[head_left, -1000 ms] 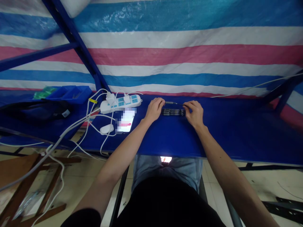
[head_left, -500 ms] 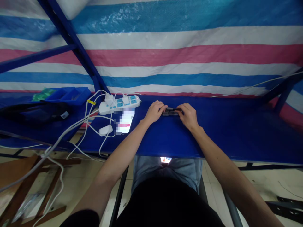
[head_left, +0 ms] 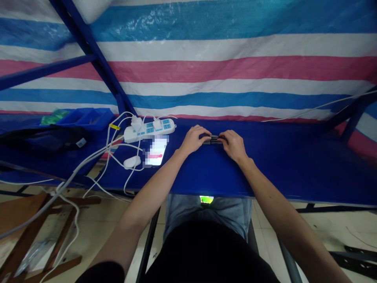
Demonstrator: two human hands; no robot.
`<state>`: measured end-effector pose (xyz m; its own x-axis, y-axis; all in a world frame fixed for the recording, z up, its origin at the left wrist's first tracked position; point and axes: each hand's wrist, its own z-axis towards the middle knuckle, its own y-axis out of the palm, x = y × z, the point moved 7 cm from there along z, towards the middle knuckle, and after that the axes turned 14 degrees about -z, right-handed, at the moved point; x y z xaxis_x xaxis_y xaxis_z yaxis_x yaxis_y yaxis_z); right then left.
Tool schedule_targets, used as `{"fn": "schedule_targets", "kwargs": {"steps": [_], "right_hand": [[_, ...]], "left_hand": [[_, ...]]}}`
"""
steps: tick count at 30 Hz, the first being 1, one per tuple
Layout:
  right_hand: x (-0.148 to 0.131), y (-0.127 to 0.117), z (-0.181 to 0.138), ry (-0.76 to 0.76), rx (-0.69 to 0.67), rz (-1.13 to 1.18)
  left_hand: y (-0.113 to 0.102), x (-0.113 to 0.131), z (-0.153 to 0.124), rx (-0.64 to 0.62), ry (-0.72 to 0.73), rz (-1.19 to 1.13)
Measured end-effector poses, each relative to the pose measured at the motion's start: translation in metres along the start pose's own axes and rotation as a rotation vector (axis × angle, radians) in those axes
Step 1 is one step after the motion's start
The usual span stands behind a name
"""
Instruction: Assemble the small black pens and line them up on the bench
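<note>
My left hand [head_left: 193,140] and my right hand [head_left: 233,144] rest on the blue table [head_left: 282,165] with their fingers curled round the two ends of a small bundle of dark pens [head_left: 214,139]. Only a short middle stretch of the bundle shows between the hands. Both hands lie low on the table surface, close to each other.
A white power strip [head_left: 149,128] with plugs and white cables [head_left: 97,157] lies to the left, beside a phone [head_left: 155,151] with a lit screen. Blue bins [head_left: 85,117] and a dark bag [head_left: 44,138] sit further left. A striped tarp [head_left: 224,70] hangs behind.
My hands have moved toward each other, so less of the pen bundle shows between them. A loose pen that lay behind the bundle is gone from sight.
</note>
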<state>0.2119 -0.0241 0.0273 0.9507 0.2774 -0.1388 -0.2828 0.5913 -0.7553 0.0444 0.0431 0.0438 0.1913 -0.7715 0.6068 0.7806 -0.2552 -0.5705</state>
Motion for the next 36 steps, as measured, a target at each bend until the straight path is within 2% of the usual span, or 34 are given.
{"fn": "schedule_targets", "kwargs": {"steps": [3, 9, 16, 20, 29, 36], "right_hand": [[0.001, 0.001, -0.001, -0.005, 0.007, -0.002], [0.001, 0.012, -0.001, -0.013, -0.092, -0.026], [0.002, -0.001, 0.0, 0.038, 0.024, 0.046], [0.004, -0.001, -0.001, 0.067, 0.016, 0.036], [0.007, 0.009, -0.001, 0.047, -0.054, -0.012], [0.002, -0.001, -0.001, 0.048, 0.001, 0.018]], "left_hand": [[0.003, -0.001, 0.0, -0.016, 0.022, 0.004], [0.002, -0.001, 0.001, 0.026, 0.06, -0.011], [0.008, 0.0, 0.0, -0.053, -0.022, 0.059], [0.011, -0.005, 0.0, -0.095, -0.063, 0.101], [0.0, -0.005, -0.001, 0.023, 0.003, 0.067], [0.006, -0.003, 0.0, -0.045, -0.031, 0.069]]}}
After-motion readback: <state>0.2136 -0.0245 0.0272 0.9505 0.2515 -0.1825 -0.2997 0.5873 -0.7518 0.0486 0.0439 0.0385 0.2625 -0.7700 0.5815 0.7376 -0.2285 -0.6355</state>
